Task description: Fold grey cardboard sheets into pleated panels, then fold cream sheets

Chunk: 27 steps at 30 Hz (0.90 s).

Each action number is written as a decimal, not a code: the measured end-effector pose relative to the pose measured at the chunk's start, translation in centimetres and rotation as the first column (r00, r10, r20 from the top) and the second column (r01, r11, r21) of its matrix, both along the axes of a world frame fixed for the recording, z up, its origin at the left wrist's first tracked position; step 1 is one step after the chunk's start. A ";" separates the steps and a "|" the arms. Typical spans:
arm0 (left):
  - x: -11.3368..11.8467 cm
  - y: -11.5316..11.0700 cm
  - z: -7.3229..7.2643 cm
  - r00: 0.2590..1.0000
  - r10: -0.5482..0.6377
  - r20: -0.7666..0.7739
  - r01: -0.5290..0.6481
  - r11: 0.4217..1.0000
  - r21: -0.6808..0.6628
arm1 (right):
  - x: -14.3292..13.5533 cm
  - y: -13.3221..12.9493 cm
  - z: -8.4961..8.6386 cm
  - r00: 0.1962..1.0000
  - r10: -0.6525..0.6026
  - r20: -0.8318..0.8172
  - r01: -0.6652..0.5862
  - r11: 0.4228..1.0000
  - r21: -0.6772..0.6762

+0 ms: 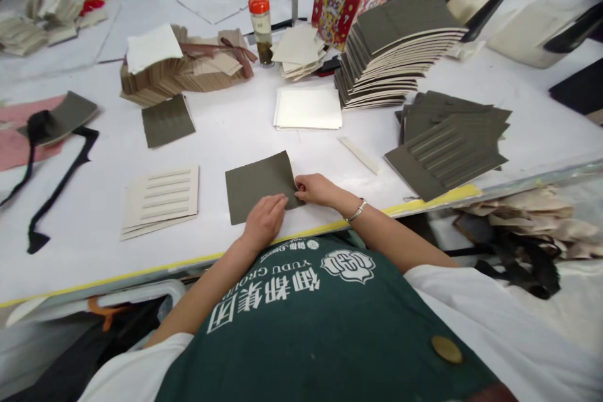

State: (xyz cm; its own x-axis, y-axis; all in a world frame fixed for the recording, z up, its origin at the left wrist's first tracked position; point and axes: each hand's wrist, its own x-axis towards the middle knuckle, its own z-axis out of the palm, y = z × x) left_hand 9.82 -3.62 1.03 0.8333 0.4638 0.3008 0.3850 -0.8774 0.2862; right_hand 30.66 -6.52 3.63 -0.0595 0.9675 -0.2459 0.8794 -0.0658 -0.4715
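Observation:
A dark grey-green sheet (257, 182) lies on the white table (226, 129) close to its front edge. My left hand (267, 218) rests on the sheet's lower edge, fingers together and pressed down. At the right edge of the sheet my right hand (315, 190) pinches the border, which is slightly raised there. To the left is a small pile of cream panels (164, 195) with raised ribs. Beyond the sheet lies a stack of white sheets (308, 108), and a narrow pale strip (359, 156) is off to the right.
Ribbed dark panels (447, 151) lie fanned at the right, below a tall dark stack (400, 31). Farther back stand a red box (342, 0), an orange-lidded jar (261, 28) and bundled tan pieces (188, 69). Black straps (61, 188) lie at the left.

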 end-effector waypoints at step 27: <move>5.8 0.2 0.3 0.971 0.115 -0.211 -0.143 0.982 -0.121 | 2.9 4.6 0.7 0.955 0.004 -0.296 -0.093 0.953 -0.288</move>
State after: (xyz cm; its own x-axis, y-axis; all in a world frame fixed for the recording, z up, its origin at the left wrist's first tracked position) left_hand 15.63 -3.37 1.33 0.8009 0.5958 0.0599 0.5542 -0.7754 0.3025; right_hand 33.60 -1.87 4.36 -0.2155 0.8476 -0.4849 0.7138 -0.2021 -0.6706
